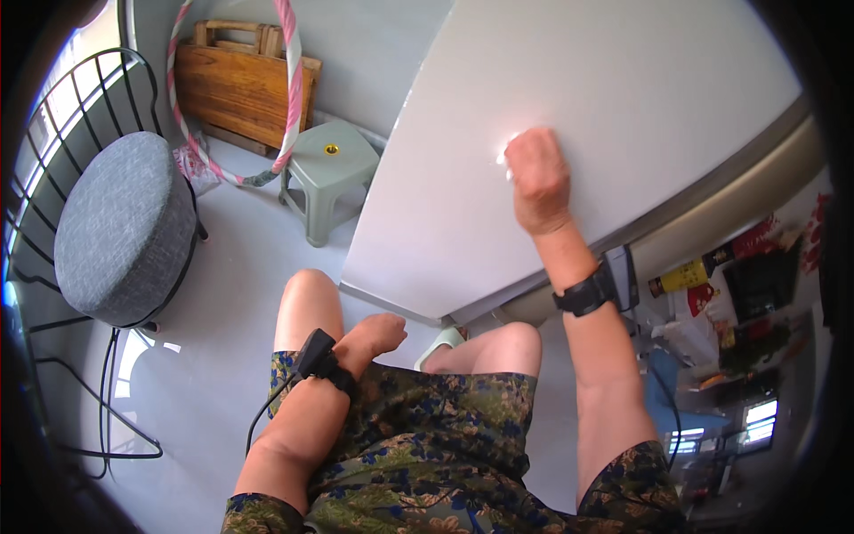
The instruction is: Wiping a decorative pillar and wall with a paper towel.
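My right hand (542, 175) is curled against a large pale panel (454, 180), which looks like the side of a refrigerator. White material (511, 152), perhaps a wipe or tissue, shows at the fingers' left edge; most of it is hidden under the hand. My left hand (381, 335) hangs over my lap beside my left knee, fingers curled in, and nothing shows in it. A black strapped device (316, 355) sits on the left wrist, and another black band (584, 294) is on the right.
A green plastic stool (333, 160) stands left of the panel. Behind it are a pink-and-white hoop (292, 80) and folded wooden boards (230, 87). A grey cushioned chair (120, 227) is at far left. Cluttered items, including a yellow tube-like container (680, 277), lie at right.
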The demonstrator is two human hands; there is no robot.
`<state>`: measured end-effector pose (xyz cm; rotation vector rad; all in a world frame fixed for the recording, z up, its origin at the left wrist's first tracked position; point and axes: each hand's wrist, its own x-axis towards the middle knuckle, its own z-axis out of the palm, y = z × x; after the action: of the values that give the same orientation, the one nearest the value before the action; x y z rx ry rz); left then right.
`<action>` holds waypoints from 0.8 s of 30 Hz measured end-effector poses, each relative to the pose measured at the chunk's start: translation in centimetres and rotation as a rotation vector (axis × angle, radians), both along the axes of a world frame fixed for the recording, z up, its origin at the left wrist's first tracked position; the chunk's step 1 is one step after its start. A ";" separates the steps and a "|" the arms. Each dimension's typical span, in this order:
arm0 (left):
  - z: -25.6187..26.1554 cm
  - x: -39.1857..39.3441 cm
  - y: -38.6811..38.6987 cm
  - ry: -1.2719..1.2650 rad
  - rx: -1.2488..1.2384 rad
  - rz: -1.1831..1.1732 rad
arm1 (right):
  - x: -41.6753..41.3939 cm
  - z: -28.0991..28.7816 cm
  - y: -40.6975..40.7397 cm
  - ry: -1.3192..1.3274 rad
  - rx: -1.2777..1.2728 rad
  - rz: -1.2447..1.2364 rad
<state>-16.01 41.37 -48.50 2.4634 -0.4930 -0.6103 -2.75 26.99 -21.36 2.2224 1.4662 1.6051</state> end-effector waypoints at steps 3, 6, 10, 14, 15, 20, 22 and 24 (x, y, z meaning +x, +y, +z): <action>-0.3 0.2 -0.4 -0.017 -0.039 0.027 | 0.7 -2.0 -0.3 0.040 -0.089 0.027; 0.0 -0.2 0.1 0.008 0.023 -0.023 | 0.7 -1.2 -0.1 0.106 -0.124 0.045; -0.5 -0.1 0.1 -0.057 -0.021 -0.015 | 0.9 1.0 0.8 -0.004 0.031 0.061; 0.0 0.3 -0.3 -0.019 -0.005 0.001 | 1.2 -3.6 1.0 0.110 -0.181 0.091; 0.0 0.1 -0.2 -0.016 0.010 -0.010 | 1.2 -3.5 1.3 0.112 -0.180 0.097; -0.1 -0.6 0.1 -0.016 0.016 0.000 | 1.2 0.3 3.1 0.077 -0.091 0.084; -0.1 -0.3 0.3 -0.031 -0.009 0.029 | 1.2 0.0 3.3 0.034 -0.023 0.071; 0.0 -0.5 0.1 -0.058 -0.014 0.017 | 1.5 -1.6 3.7 0.040 -0.031 0.108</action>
<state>-16.49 41.46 -48.52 2.4755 -0.4971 -0.5286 -1.27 30.70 -22.96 2.2077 1.6360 1.5637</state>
